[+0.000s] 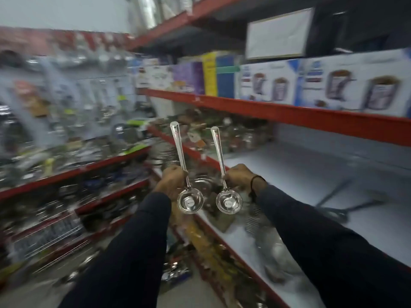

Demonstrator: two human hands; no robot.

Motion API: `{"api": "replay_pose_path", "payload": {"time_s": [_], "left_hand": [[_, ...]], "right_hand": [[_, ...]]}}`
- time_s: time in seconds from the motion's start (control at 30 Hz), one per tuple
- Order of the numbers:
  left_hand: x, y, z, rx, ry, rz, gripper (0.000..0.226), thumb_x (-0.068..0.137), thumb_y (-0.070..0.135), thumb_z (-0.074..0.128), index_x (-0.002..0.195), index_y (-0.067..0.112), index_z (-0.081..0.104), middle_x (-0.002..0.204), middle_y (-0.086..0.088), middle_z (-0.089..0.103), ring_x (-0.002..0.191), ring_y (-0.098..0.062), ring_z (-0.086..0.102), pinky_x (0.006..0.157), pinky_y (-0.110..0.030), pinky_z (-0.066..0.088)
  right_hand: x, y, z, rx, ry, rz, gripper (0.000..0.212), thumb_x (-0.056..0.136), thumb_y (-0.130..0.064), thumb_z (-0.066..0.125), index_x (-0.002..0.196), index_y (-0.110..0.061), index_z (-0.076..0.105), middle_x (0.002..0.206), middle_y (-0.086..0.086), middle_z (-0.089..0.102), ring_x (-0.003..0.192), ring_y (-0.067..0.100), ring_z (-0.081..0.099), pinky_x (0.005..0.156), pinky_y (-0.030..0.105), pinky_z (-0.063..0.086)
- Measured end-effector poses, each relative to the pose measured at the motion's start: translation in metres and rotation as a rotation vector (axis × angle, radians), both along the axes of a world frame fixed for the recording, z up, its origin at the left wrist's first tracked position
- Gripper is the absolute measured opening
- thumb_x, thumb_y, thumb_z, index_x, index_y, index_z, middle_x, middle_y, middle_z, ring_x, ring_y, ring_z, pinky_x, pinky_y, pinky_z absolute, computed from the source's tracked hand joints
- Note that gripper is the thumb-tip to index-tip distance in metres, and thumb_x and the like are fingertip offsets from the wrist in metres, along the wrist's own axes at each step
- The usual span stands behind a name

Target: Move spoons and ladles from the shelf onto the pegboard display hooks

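Observation:
I hold two shiny steel ladles upright, handles up and bowls down, in the middle of the head view. My left hand point(171, 182) grips the stem of the left ladle point(190, 202). My right hand point(241, 180) grips the stem of the right ladle point(229, 202). Both sleeves are dark. The pegboard point(89, 101) with hanging steel utensils is at the far left, strongly blurred. The white shelf point(322, 174) with a red edge runs along my right.
Dark long-handled utensils point(347, 205) and steel utensils point(266, 232) lie on the white shelf. Boxed goods point(311, 83) fill the shelf above. Red racks point(77, 185) packed with steelware stand at left. Jars point(233, 134) crowd the shelf's far end.

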State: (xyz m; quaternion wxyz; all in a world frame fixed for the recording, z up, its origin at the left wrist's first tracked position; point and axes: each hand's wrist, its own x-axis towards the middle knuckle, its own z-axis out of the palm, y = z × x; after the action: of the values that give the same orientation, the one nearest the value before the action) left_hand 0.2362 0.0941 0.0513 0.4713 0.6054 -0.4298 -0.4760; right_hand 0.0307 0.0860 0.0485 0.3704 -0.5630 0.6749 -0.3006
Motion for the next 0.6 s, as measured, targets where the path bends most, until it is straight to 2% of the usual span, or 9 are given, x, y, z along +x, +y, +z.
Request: {"api": "replay_pose_path", "payload": {"time_s": [0.07,0.13,0.23,0.33,0.4,0.5,0.53,0.6], "left_hand": [[0.052,0.024,0.01,-0.04,-0.008,0.116,0.013,0.09,-0.011,0.052,0.087,0.0,0.058,0.075,-0.017,0.054,0.055,-0.025,0.053,0.033,-0.023,0.044],[0.113,0.046,0.009,-0.087,0.001,0.289,0.017,0.091,-0.011,0.051,0.089,0.005,0.055,0.073,-0.014,0.052,0.057,-0.026,0.055,0.033,-0.023,0.044],[0.192,0.095,0.018,-0.155,-0.083,0.498,0.021,0.091,-0.008,0.056,0.082,0.01,0.055,0.067,-0.01,0.051,0.046,-0.017,0.053,0.035,-0.021,0.04],[0.25,0.149,0.031,-0.198,-0.129,0.684,0.019,0.087,-0.01,0.058,0.084,0.008,0.057,0.064,-0.012,0.055,0.047,-0.02,0.052,0.044,-0.025,0.042],[0.275,0.187,0.045,-0.207,-0.149,0.811,0.016,0.086,-0.012,0.06,0.088,0.004,0.059,0.061,-0.013,0.057,0.041,-0.02,0.056,0.037,-0.023,0.043],[0.3,0.251,0.07,-0.226,-0.226,0.993,0.015,0.085,-0.011,0.065,0.088,0.002,0.059,0.057,-0.007,0.062,0.033,-0.01,0.059,0.034,-0.021,0.047],[0.301,0.278,0.08,-0.245,-0.26,1.07,0.017,0.084,-0.012,0.066,0.086,0.004,0.059,0.056,-0.005,0.064,0.036,-0.011,0.061,0.037,-0.023,0.051],[0.298,0.322,0.091,-0.28,-0.32,1.175,0.024,0.083,-0.015,0.066,0.084,0.006,0.056,0.056,-0.005,0.063,0.038,-0.011,0.061,0.039,-0.024,0.051]], "right_hand": [[0.068,-0.003,0.002,-0.026,-0.079,0.126,0.017,0.084,-0.006,0.067,0.066,-0.007,0.066,0.05,0.001,0.056,0.028,0.004,0.049,0.03,0.012,0.032],[0.128,-0.001,0.005,-0.029,-0.149,0.261,0.028,0.085,0.004,0.062,0.06,-0.009,0.058,0.053,0.003,0.054,0.031,0.006,0.049,0.031,0.013,0.032],[0.22,0.012,0.017,-0.045,-0.188,0.522,0.028,0.091,0.008,0.054,0.066,-0.005,0.057,0.048,-0.001,0.052,0.035,0.003,0.049,0.035,0.014,0.037],[0.294,0.033,0.034,-0.085,-0.194,0.7,0.012,0.088,0.003,0.06,0.079,-0.004,0.063,0.058,0.006,0.051,0.039,0.008,0.046,0.03,0.014,0.031],[0.333,0.051,0.045,-0.117,-0.216,0.844,0.01,0.087,0.0,0.063,0.08,-0.007,0.065,0.07,0.011,0.057,0.051,0.012,0.053,0.038,0.019,0.038],[0.386,0.088,0.067,-0.127,-0.277,1.048,0.004,0.086,-0.004,0.07,0.084,-0.007,0.07,0.082,0.013,0.065,0.07,0.021,0.06,0.064,0.035,0.056],[0.403,0.106,0.076,-0.133,-0.286,1.132,0.002,0.085,-0.005,0.07,0.086,-0.007,0.071,0.082,0.012,0.066,0.07,0.02,0.06,0.066,0.036,0.056],[0.425,0.138,0.09,-0.148,-0.308,1.244,0.003,0.086,-0.005,0.07,0.085,-0.007,0.071,0.081,0.012,0.066,0.07,0.02,0.059,0.059,0.032,0.051]]}}
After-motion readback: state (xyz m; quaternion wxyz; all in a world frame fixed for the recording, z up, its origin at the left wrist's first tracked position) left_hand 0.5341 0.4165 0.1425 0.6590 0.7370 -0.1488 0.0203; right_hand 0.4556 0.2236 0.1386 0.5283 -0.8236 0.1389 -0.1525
